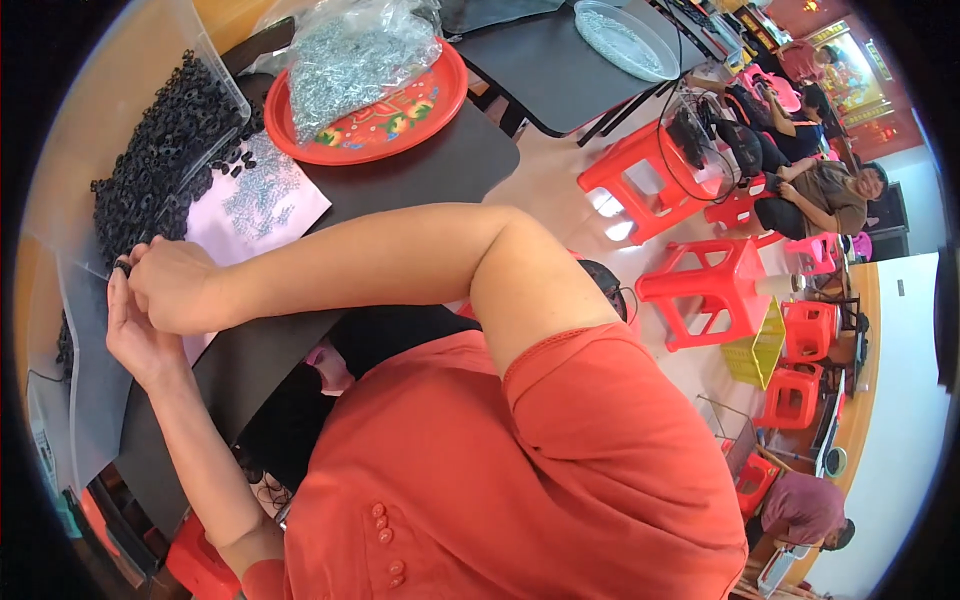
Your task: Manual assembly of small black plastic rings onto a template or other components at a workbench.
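Observation:
My two hands meet at the left, just in front of a heap of small black plastic parts (165, 140). Between the fingertips of my left hand (138, 335) is one small black plastic part (122, 267). My right hand (180, 288) reaches across from the right, its fingers curled closed against that same part; whatever they grip is hidden. Beside the heap, a pink sheet (300, 205) carries many small silvery metal pieces (258, 195), too small to name, with a few black parts near its far edge.
A red round tray (350, 150) holds a clear bag of small metal pieces (365, 70). Translucent plastic walls (85, 370) stand around the heap on the dark table (440, 160). Red stools (700, 285), a yellow crate (757, 345) and several seated people are off to the right.

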Action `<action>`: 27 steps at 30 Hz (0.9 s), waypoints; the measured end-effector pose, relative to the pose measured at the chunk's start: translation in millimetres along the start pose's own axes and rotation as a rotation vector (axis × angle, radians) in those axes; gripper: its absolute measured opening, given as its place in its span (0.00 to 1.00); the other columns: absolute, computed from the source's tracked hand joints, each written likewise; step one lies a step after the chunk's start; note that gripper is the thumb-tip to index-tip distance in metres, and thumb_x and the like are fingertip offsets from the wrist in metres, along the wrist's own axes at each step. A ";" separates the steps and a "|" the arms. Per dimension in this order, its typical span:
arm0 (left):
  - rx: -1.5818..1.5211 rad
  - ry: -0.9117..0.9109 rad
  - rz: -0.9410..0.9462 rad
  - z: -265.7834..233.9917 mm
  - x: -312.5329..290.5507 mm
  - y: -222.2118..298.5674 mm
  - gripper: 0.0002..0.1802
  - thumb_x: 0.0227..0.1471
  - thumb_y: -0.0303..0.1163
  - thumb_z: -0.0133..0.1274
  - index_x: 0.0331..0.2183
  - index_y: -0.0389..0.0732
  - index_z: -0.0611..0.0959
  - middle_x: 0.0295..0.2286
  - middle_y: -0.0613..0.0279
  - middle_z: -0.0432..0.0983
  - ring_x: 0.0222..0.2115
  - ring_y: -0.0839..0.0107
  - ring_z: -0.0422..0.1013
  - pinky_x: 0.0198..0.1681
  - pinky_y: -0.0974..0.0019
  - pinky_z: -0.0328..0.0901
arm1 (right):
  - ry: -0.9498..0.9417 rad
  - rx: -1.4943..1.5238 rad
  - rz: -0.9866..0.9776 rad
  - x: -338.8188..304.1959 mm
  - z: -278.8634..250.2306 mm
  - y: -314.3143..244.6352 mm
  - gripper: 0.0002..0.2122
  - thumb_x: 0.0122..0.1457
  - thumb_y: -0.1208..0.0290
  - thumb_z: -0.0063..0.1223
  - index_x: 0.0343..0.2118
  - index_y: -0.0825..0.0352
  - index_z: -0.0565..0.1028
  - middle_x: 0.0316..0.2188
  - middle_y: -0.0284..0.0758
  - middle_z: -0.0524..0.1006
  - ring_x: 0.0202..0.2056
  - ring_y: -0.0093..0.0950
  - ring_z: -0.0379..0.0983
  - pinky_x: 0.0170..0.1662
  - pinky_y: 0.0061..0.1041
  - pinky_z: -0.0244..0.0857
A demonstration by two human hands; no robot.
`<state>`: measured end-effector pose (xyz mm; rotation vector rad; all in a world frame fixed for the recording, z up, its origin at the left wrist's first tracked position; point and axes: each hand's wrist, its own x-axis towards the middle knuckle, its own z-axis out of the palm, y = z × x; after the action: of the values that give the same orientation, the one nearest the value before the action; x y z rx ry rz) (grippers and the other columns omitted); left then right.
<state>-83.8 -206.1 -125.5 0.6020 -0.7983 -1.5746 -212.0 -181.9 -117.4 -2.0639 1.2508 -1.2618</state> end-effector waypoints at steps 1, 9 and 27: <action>0.007 0.007 0.004 3.4 -2.1 0.0 0.12 0.59 0.31 0.42 0.39 0.32 0.74 0.42 0.46 0.73 0.49 0.51 0.67 0.55 0.52 0.59 | -0.003 0.010 -0.003 -3.1 -1.1 -1.5 0.05 0.42 0.74 0.51 0.17 0.67 0.77 0.24 0.44 0.77 0.29 0.42 0.75 0.32 0.40 0.68; 0.204 0.152 0.042 27.0 -13.9 -4.6 0.11 0.59 0.32 0.42 0.39 0.34 0.72 0.39 0.50 0.73 0.46 0.56 0.68 0.53 0.58 0.62 | -0.042 -0.182 -0.022 -21.5 2.8 -12.9 0.07 0.40 0.73 0.52 0.23 0.70 0.77 0.25 0.43 0.78 0.29 0.40 0.76 0.30 0.39 0.67; 0.104 0.017 0.003 29.0 -17.8 -6.4 0.14 0.59 0.32 0.43 0.42 0.31 0.73 0.39 0.51 0.74 0.46 0.57 0.69 0.52 0.58 0.62 | 0.042 -0.165 -0.260 -22.3 -2.2 -11.6 0.14 0.42 0.71 0.51 0.28 0.77 0.77 0.34 0.55 0.75 0.35 0.45 0.74 0.38 0.39 0.68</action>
<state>-107.2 -183.7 -113.2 0.6883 -0.8715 -1.5299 -212.5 -156.7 -118.9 -2.3927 1.1678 -1.3588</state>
